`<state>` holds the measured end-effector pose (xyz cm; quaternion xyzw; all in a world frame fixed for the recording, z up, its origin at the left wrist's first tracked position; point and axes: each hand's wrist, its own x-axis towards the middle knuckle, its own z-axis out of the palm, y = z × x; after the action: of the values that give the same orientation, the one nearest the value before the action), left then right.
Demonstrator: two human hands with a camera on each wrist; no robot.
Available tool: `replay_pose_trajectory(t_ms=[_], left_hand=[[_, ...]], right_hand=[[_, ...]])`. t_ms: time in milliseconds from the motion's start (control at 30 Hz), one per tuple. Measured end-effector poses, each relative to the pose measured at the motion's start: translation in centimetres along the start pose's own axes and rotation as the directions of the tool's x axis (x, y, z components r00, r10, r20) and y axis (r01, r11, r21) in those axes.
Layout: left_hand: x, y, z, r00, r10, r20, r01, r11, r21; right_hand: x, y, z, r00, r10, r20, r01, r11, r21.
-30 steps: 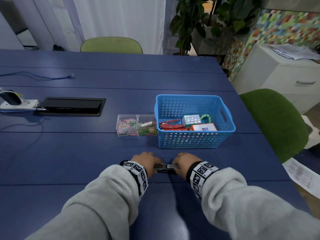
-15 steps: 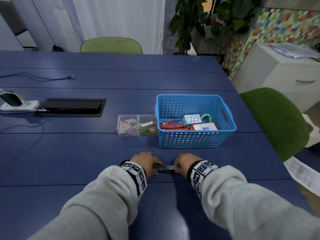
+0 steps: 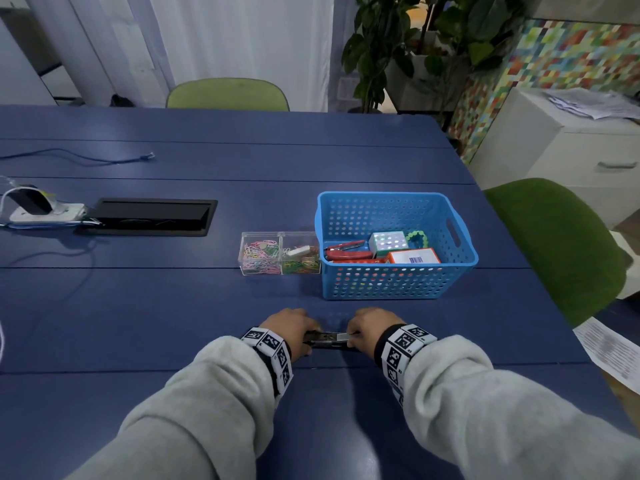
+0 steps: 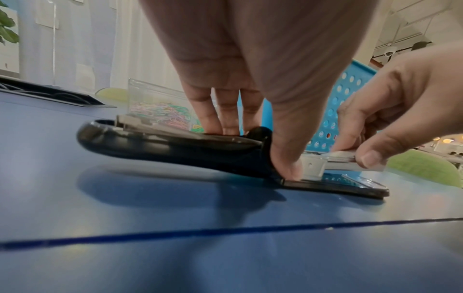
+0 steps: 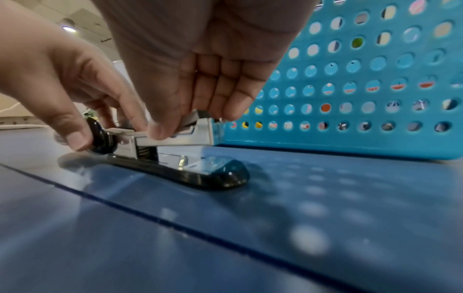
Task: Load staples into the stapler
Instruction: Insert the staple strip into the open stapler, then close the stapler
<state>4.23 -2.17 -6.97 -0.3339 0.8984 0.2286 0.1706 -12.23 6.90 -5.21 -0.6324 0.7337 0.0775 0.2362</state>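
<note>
I can read no brand or lettering on the stapler (image 3: pixel 327 340); the only print I make out is a barcode on an orange-and-white box (image 3: pixel 414 257) in the basket (image 3: pixel 398 282), its digits too small to read. The stapler lies flipped open near the bench's (image 3: pixel 173 306) front edge, long axis running along that edge: black cover to the left, base and metal staple channel to the right. My left hand (image 3: pixel 289 325) presses down at the hinge, fingers (image 4: pixel 220 111) on the cover's inside and thumb against its near side. My right hand (image 3: pixel 369 327) pinches the channel (image 5: pixel 172 138) between thumb and fingers, gripping it. The basket stands just beyond, a clear clip box (image 3: pixel 278 252) touching its left wall.
</note>
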Motion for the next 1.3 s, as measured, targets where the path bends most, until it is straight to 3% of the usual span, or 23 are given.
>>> replay_pose_trajectory(t_ms=[233,400,500,766,966,1066,1300], left_hand=[[0.2,-0.4,0.0,1.000,-0.016,-0.002,0.016,1.000,0.000],[-1.0,-2.3,-0.5,0.987,-0.158,0.009,0.156,0.982,0.108],[-1.9,-3.4,-1.2,0.981,-0.195,0.016,0.193,0.978,0.079],[-3.2,-1.9,-4.7,0.972,-0.144,-0.187,0.106,0.975,-0.197],[-2.9,0.9,-4.0,0.971,-0.100,-0.217,-0.014,0.883,-0.469],[-1.8,2.9,-2.8,0.979,-0.025,-0.204,-0.073,0.884,-0.461],[0.5,5.3,-0.4,0.997,0.048,-0.063,-0.066,0.946,-0.317]], right_hand=[[-0.4,1.1,0.4,0.998,0.063,0.015,-0.064,0.990,0.128],[-0.8,2.4,1.0,0.989,0.146,0.018,-0.147,0.971,0.190],[-0.9,3.0,1.2,0.985,0.171,0.000,-0.166,0.955,0.245],[-1.0,3.3,2.1,0.971,0.232,-0.051,-0.196,0.903,0.381],[-1.2,2.7,2.3,0.961,0.275,-0.014,-0.243,0.872,0.424],[-1.2,2.6,2.4,0.958,0.287,0.000,-0.262,0.874,0.409],[-1.2,2.7,2.2,0.953,0.301,0.021,-0.284,0.873,0.397]])
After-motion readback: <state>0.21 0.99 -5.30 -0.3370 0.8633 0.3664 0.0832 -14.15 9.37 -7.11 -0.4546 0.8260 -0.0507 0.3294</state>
